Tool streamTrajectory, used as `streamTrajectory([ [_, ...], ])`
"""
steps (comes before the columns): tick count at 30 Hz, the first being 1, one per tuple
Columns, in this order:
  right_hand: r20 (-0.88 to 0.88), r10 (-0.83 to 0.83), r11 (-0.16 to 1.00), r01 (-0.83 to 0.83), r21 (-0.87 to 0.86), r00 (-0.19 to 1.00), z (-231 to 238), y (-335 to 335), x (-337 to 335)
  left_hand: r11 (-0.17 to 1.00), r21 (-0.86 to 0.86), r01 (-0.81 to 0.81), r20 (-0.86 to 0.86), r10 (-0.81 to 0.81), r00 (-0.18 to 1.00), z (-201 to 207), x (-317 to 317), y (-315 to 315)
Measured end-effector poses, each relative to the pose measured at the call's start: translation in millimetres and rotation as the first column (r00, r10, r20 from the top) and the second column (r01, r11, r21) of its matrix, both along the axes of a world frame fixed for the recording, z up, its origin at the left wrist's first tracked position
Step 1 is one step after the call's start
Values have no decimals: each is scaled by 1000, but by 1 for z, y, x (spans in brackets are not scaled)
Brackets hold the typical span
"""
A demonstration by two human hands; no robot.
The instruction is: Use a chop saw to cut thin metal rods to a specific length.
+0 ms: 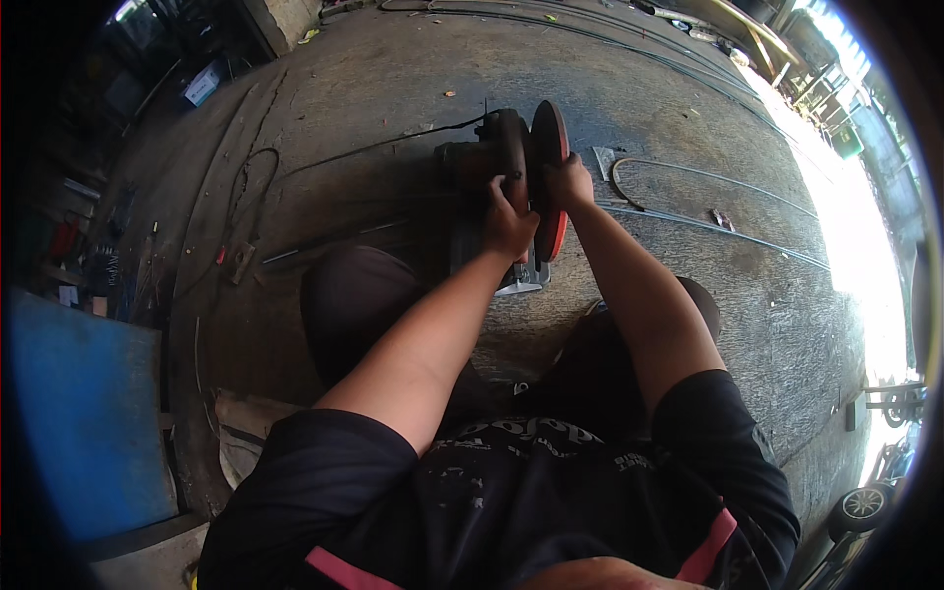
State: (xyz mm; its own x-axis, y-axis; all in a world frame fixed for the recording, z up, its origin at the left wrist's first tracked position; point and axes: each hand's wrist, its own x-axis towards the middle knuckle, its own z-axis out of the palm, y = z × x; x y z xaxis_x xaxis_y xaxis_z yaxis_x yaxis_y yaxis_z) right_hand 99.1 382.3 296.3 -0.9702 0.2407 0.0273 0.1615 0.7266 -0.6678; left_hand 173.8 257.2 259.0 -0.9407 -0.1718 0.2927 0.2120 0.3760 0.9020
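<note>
A dark cut-off saw [506,143] stands on the floor between my knees, with a large red cutting disc [554,241] mounted upright on its right side. My left hand [508,224] is closed round the saw's guard, thumb pointing up along it. Against the outer face of the disc, near its middle, is my right hand [570,184]. Its fingers are curled closed, and whatever lies in them is hidden by the hand. Part of the saw's metal base [521,287] shows below my left hand.
A black cord [383,146] runs left from the saw. Thin metal rods [728,237] and a bent rod [621,177] lie to the right. At the lower left stands a blue panel [84,413]. More long rods [629,41] stretch across the far floor. A wheel [863,504] shows at the lower right.
</note>
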Motion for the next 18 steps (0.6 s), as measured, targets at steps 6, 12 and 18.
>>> streamTrajectory([
  [6, -75, 21, 1000, -20, 3, 997, -5, 0, 5, 1000, -19, -21, -2, 21, 1000, -1, 3, 2],
  [12, -56, 41, 999, -40, 4, 998, -3, 1, 9, 995, -78, -56, -97, 48, 994, 3, 7, -3],
  [18, -62, 25, 1000, -24, 16, 998, -5, -2, 10, 995, -87, 41, 170, -25, 985, 4, 9, -5],
])
